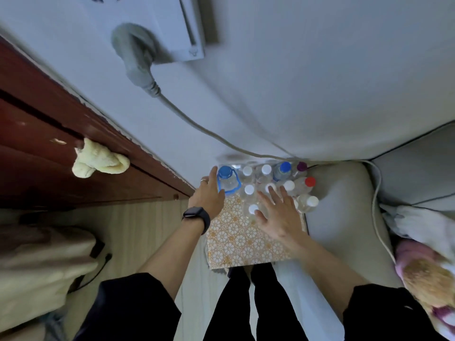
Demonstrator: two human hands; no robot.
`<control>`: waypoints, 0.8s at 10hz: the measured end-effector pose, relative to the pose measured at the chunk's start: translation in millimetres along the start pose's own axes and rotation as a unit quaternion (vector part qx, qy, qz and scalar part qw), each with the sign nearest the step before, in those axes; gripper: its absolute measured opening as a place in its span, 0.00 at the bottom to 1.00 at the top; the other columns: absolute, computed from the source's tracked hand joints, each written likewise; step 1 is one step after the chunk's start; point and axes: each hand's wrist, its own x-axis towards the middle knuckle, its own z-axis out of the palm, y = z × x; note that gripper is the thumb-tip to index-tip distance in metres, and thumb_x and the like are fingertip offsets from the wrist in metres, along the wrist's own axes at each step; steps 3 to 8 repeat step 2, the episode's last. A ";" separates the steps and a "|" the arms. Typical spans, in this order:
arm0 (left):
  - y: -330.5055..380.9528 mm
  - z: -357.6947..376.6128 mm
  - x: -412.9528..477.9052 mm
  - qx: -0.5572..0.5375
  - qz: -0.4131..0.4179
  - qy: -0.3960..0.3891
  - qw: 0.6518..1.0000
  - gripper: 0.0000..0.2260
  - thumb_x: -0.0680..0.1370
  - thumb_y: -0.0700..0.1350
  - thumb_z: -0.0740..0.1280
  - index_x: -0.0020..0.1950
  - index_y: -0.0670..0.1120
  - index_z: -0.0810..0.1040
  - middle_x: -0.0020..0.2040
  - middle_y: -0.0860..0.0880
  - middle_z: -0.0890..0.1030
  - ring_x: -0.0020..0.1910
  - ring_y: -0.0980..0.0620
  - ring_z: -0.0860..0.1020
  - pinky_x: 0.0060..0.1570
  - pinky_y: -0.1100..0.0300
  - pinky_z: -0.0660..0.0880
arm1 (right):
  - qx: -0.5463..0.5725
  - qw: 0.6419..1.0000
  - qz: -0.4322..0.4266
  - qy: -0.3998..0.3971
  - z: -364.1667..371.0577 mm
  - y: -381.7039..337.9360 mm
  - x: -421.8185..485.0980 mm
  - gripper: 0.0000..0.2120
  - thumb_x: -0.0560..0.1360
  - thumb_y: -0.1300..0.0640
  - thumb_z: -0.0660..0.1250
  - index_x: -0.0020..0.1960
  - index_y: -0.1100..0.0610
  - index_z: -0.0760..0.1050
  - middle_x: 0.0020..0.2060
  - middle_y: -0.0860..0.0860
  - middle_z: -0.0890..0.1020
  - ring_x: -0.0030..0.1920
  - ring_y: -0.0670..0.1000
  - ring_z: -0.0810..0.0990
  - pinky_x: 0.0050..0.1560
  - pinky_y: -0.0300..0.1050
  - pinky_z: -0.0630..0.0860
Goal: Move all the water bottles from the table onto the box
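While the left hand (206,196) wraps round the big bottle (227,181) with the blue lid and blue carry loop, thumb on its near side and forefinger up along its left wall, the right hand (278,217) is spread flat with fingers wide apart and grips nothing. Under that right palm lies the flower-patterned top (234,242) on which the bottles stand; whether it is the table or the box I cannot tell. Just by the right thumb sits a white-capped bottle (253,209), and beyond the fingertips crowd more clear bottles — several with white lids, a blue-capped bottle (285,166), a purple-capped bottle (301,166) and, furthest right, a red-capped bottle (310,181). A dark watch (197,216) bands the left wrist and a ring (203,180) shows on one finger. A grey cable (197,124) runs down the wall beyond the held bottle.
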 end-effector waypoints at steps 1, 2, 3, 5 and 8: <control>2.6 -0.1 -40.4 -0.043 -0.003 0.004 0.999 0.31 0.81 0.47 0.61 0.80 0.53 0.49 0.71 0.43 0.67 0.55 0.43 0.80 0.46 0.51 0.79 | 0.034 0.997 -0.024 0.062 -28.7 -8.6 -33.5 0.27 0.81 0.44 0.58 0.78 0.47 0.61 0.78 0.52 0.62 0.79 0.58 0.54 0.77 0.58 0.52; 6.8 9.7 -78.1 -0.085 0.008 0.029 0.996 0.33 0.80 0.47 0.62 0.79 0.57 0.48 0.73 0.45 0.66 0.61 0.44 0.77 0.51 0.51 0.78 | 0.105 0.985 -0.039 0.129 -44.3 -12.7 -67.6 0.24 0.80 0.47 0.61 0.75 0.47 0.67 0.74 0.48 0.70 0.78 0.55 0.59 0.75 0.53 0.59; 6.8 9.7 -78.1 -0.085 0.008 0.029 0.996 0.33 0.80 0.47 0.62 0.79 0.57 0.48 0.73 0.45 0.66 0.61 0.44 0.77 0.51 0.51 0.78 | 0.105 0.985 -0.039 0.129 -44.3 -12.7 -67.6 0.24 0.80 0.47 0.61 0.75 0.47 0.67 0.74 0.48 0.70 0.78 0.55 0.59 0.75 0.53 0.59; 6.8 9.7 -78.1 -0.085 0.008 0.029 0.996 0.33 0.80 0.47 0.62 0.79 0.57 0.48 0.73 0.45 0.66 0.61 0.44 0.77 0.51 0.51 0.78 | 0.105 0.985 -0.039 0.129 -44.3 -12.7 -67.6 0.24 0.80 0.47 0.61 0.75 0.47 0.67 0.74 0.48 0.70 0.78 0.55 0.59 0.75 0.53 0.59; 6.8 9.7 -78.1 -0.085 0.008 0.029 0.996 0.33 0.80 0.47 0.62 0.79 0.57 0.48 0.73 0.45 0.66 0.61 0.44 0.77 0.51 0.51 0.78 | 0.105 0.985 -0.039 0.129 -44.3 -12.7 -67.6 0.24 0.80 0.47 0.61 0.75 0.47 0.67 0.74 0.48 0.70 0.78 0.55 0.59 0.75 0.53 0.59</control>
